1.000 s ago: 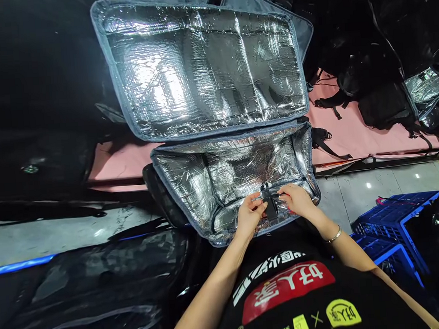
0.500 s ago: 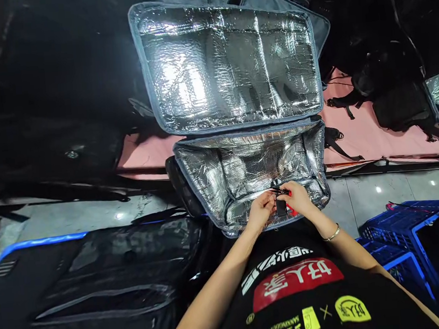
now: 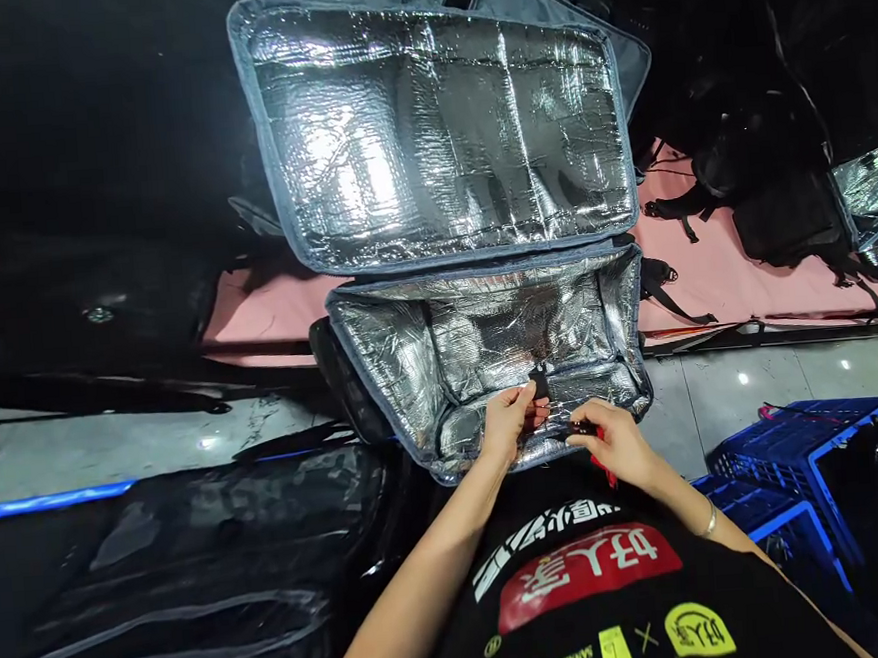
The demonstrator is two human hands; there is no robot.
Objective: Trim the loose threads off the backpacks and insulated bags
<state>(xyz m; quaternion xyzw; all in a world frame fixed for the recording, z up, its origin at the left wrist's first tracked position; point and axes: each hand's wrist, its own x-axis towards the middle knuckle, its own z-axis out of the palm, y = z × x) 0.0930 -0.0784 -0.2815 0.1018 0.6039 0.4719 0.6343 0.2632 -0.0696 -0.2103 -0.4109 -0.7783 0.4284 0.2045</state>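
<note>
A large insulated bag [image 3: 438,319] with a silver foil lining lies open in front of me, its foil-lined lid [image 3: 463,137] folded back. My left hand [image 3: 507,424] is over the near side of the opening, thumb and fingers closed on a short black strap [image 3: 538,382]. To its right, my right hand [image 3: 619,445] is closed around red-handled snips [image 3: 605,470], whose dark end points left near the bag's rim. The fingers partly cover the snips.
Behind the bag is a pink work surface [image 3: 743,278] carrying black straps and black bags. Blue plastic crates [image 3: 831,452] stand on the floor at right. A black bag [image 3: 199,556] with grey zip trim fills the lower left.
My right hand has drawn back toward my body with the snips, away from the left hand. My left hand still grips the black strap. The view has shifted slightly.
</note>
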